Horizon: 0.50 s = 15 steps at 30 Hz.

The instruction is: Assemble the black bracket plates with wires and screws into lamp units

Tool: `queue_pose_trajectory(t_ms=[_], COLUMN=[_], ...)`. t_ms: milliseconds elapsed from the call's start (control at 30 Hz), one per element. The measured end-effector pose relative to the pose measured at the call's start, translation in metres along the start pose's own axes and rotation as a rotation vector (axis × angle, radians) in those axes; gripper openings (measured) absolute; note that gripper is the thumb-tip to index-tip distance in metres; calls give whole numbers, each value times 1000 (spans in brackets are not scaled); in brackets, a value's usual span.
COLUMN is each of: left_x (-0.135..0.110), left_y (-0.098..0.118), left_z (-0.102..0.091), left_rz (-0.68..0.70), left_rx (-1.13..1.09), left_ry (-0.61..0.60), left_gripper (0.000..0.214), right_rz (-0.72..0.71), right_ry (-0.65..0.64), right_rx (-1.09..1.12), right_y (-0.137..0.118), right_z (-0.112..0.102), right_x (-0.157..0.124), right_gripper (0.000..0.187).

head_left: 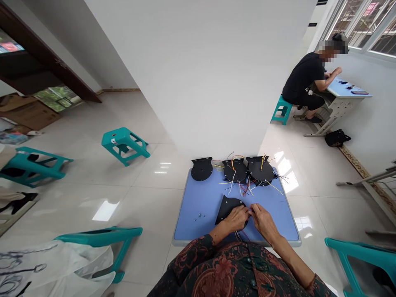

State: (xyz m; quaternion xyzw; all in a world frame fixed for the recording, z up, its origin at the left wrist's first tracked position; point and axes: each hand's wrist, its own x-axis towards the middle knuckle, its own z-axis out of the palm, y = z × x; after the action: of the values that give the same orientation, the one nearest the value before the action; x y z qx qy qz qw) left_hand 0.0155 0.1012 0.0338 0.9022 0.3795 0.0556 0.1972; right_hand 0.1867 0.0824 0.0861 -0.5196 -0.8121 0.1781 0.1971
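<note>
A black round-sided casing (225,207) with small screws along its rim lies near the front of the blue table (188,225). My left hand (237,218) lies over its right part, fingers curled together at the edge and gripping it. Close beside it, my right hand (262,218) has its thumb and fingers pinched at the same edge. What that pinch holds is too small to make out. Thin wires (237,236) come out below the casing, toward my body. Several tiny metal screws (200,215) are scattered on the tabletop to the left.
Along the table's far edge sit similar black casings (201,169), some stacked (261,168), with red, yellow, white and black wires. A white wall (201,82) rises behind. Green stools (125,144) stand around. At right, another person (305,78) sits at a desk (349,93).
</note>
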Motion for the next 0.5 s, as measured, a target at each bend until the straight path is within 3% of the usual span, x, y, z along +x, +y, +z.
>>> queue_pose_trajectory(t_ms=[300,500], left_x=[6,9], left_y=[3,3], left_z=[12,18], left_rz=[-53,-83], left_rx=[31,51], left_ry=[65,78], left_gripper=[28,27], right_rz=[-86,-31], right_ry=[184,195], right_rx=[138,170], right_y=[2,-1], right_z=[7,4], right_x=[-2,-6], right_gripper=[33,26])
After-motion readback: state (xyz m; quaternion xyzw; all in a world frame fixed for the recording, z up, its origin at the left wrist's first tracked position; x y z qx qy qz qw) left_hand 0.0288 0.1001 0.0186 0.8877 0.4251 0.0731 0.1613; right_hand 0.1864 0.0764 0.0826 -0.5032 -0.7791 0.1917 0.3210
